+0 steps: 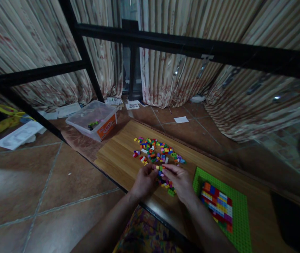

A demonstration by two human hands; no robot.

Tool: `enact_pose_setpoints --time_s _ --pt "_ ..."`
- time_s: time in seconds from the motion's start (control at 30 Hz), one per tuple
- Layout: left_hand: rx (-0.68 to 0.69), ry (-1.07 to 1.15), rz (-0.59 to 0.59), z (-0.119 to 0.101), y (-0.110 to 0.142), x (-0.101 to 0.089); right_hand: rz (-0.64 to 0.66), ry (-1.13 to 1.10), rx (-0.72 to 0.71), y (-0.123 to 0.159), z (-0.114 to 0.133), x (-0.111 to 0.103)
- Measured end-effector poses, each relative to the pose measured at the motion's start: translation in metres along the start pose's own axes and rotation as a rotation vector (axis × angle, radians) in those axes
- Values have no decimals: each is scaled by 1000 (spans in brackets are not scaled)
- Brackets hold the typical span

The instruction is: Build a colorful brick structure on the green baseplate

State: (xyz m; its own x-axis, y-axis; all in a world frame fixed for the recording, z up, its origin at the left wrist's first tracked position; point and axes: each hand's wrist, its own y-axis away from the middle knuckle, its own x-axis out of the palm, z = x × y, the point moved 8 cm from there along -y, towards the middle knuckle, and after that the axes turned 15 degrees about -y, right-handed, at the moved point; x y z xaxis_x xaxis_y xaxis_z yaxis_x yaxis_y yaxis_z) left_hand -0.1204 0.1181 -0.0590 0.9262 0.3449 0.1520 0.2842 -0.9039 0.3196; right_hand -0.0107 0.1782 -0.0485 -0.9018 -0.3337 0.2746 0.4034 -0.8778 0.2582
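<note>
Above the wooden board my left hand [145, 181] and my right hand [178, 180] meet, fingers closed around a small cluster of toy building bricks [160, 169] in yellow, green, orange and blue. Which brick each hand grips is hard to make out. Just beyond and beneath my hands lies a loose pile of coloured bricks [152, 149]. Right of my right hand, a green baseplate [238, 203] bears a block of multicoloured bricks [217, 203], partly hidden by my forearm.
A clear plastic tub [91, 114] with an orange label and a few bricks inside stands at the board's far left end. A dark flat object [292, 218] lies on the wooden board [115, 151] at right. A black metal frame [171, 38] crosses before striped curtains [163, 73].
</note>
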Motion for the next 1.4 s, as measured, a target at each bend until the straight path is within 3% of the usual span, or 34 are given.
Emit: enact_pose_setpoints --time_s 0.13,0.27,0.5,0.7,0.93,1.07,1.2,1.4 --pt "-32 18 -27 7 -4 -1 -41 55 -19 -7 -4 -11" --pt "-37 40 -88 11 -8 -7 -67 310 -178 -17 6 -23" --pt "-40 54 -104 3 -4 -8 -54 539 -310 -7 25 -11" --pt "-46 125 -44 3 -2 -3 35 340 -154 2 10 10" --pt "-52 118 -9 1 3 -1 -1 172 -9 0 -3 0" --pt "-59 175 -51 1 3 -11 -14 511 -230 -11 18 -11" --pt "-91 257 -75 1 4 -29 26 789 -377 -18 32 -5" --pt "-140 272 -134 2 9 -53 211 981 -524 -32 43 46"
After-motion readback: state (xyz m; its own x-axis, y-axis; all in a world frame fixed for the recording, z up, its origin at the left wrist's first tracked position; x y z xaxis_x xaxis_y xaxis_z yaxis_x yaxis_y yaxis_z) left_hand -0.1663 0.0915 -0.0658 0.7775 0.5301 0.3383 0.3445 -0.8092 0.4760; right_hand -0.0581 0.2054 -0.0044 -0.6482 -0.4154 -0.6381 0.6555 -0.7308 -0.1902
